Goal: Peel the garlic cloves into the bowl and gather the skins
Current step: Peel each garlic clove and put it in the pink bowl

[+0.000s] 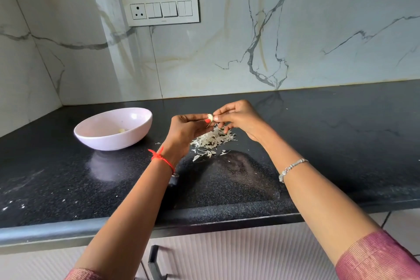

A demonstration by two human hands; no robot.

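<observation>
Head cam, one frame. L hand [185, 126] and R hand [238, 118] were both raised just above the black counter [68, 177], fingertips closed narrow on a single garlic clove [210, 117] pinched between them; clove looked pale, part-peeled or nearly bare, couldn't tell which. Directly under the hands lay a loose pile of skins [212, 141], w/ a few strays toward the near edge, not swept together. Pink bowl [97, 136] sat well apart to the left, near the wall corner; only one small pale piece [121, 130] visible inside, prob. a peeled clove, rest of the interior hidden by the rim angle. No unpeeled cloves seen on the counter. Judgement: peeling appeared late-stage given the amt of skins. Left to do: finish this clove, drop it in the bowl, gather the skins.
</observation>
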